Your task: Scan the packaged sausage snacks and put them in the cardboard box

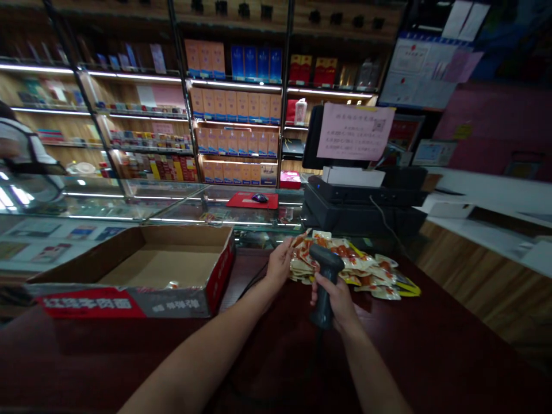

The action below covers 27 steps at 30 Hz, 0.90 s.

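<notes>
My right hand point(338, 302) is closed around the grip of a dark barcode scanner point(325, 276), whose head points at a heap of small snack packets point(362, 264) on the dark red counter point(431, 345). My left hand point(280, 261) rests on the left side of that heap, fingers pinched on a packet at its edge. The scanner's cable runs down toward me along the counter.
A shallow cardboard box point(142, 270) with red printed sides stands at the left. Behind the heap sits a black register with a screen point(357, 195) and a pink notice. Glass display cases point(172, 204), a red mouse pad, product shelves and a person point(17, 149) at far left.
</notes>
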Available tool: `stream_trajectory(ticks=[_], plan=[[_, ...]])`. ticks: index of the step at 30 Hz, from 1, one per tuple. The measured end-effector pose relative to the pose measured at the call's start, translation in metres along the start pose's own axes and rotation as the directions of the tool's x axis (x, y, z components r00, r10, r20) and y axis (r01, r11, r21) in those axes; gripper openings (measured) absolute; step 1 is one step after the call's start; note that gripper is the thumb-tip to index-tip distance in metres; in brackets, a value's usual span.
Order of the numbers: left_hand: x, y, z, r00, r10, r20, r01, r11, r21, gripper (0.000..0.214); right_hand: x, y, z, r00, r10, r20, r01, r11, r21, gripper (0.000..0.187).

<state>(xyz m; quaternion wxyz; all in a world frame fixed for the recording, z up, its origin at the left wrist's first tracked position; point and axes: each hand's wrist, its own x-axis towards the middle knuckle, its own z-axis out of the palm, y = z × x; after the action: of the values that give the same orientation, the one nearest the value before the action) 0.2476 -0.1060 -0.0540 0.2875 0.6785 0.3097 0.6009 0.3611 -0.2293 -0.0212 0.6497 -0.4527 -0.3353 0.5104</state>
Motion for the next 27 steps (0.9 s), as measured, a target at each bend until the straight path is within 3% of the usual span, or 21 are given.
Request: stream_trajectory(ticks=[3, 7, 11, 17, 20, 22, 24, 27], plan=[[0.005, -0.009, 0.029, 0.975, 0.108, 0.193, -0.144, 0.973, 0.182, 0.04, -0.004, -0.005, -0.021, 0.999, -0.026, -0.038, 0.027, 1.0, 0.016, 0.04], [0.005, -0.015, 0.051, 0.905, 0.127, 0.406, -0.296, 0.872, 0.389, 0.047, -0.008, -0.01, -0.04, 0.996, -0.028, -0.08, 0.031, 0.999, 0.033, 0.041], [0.002, -0.007, 0.054, 0.897, 0.07, 0.436, -0.313, 0.796, 0.518, 0.057, -0.01, -0.013, -0.046, 0.995, -0.041, -0.094, 0.045, 0.998, 0.033, 0.041], [-0.002, 0.009, 0.041, 0.901, -0.004, 0.434, -0.256, 0.803, 0.538, 0.069, -0.011, -0.012, -0.037, 0.997, -0.032, -0.075, 0.034, 0.999, 0.029, 0.042], [-0.006, 0.014, 0.022, 0.919, 0.013, 0.394, -0.237, 0.818, 0.524, 0.065, -0.011, -0.005, -0.028, 0.999, -0.004, -0.04, 0.005, 1.0, 0.026, 0.043], [-0.005, 0.021, 0.0, 0.934, 0.058, 0.353, -0.241, 0.831, 0.501, 0.055, -0.01, 0.001, -0.018, 1.0, 0.015, -0.015, -0.015, 1.0, 0.026, 0.043], [0.001, 0.033, -0.032, 0.95, 0.099, 0.295, -0.24, 0.837, 0.491, 0.044, -0.009, 0.008, -0.007, 0.999, 0.03, 0.027, -0.031, 0.999, 0.019, 0.043], [0.02, 0.055, -0.099, 0.973, 0.076, 0.22, -0.184, 0.832, 0.524, 0.027, -0.007, 0.017, 0.014, 0.991, 0.062, 0.115, -0.061, 0.998, -0.008, 0.042]])
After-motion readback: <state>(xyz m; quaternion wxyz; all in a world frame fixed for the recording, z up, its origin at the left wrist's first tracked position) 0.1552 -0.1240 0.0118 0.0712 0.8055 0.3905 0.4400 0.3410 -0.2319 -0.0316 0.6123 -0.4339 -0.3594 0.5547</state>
